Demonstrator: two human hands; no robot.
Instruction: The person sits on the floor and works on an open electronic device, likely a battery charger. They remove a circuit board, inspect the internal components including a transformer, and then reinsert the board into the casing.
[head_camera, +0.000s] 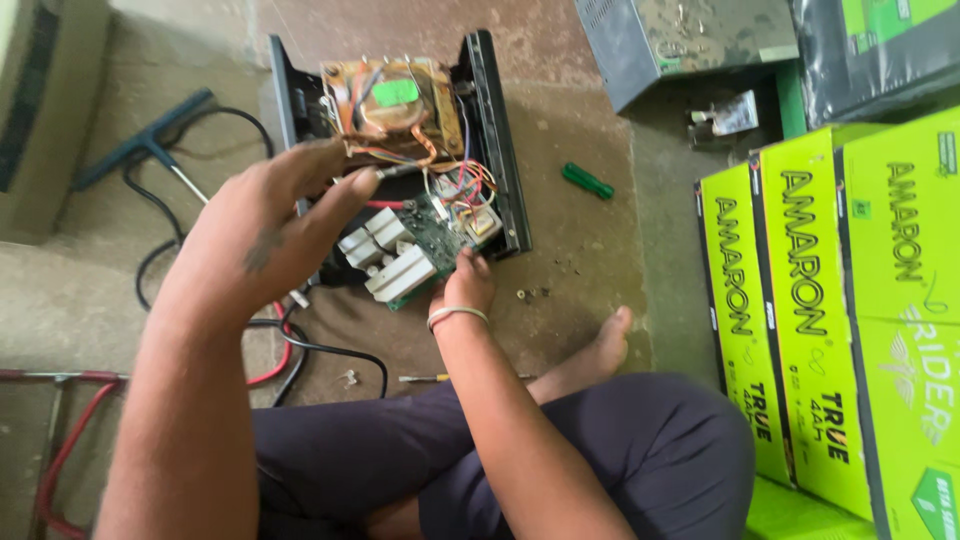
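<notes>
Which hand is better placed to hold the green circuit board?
Probably the right hand: its fingers already rest on the green circuit board at its near edge. The left hand hovers raised above the open black case.

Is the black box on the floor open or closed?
Open. The black box has no top cover on, so its copper-wound transformer and green circuit board show. The right hand touches the board.

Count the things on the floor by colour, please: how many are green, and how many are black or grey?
Green: 3 – two bright green cardboard boxes, one green-handled screwdriver
Black: 2 – one open black metal device case, one black box with a green label
Grey: 1 – one grey metal cover
Total: 6
</notes>
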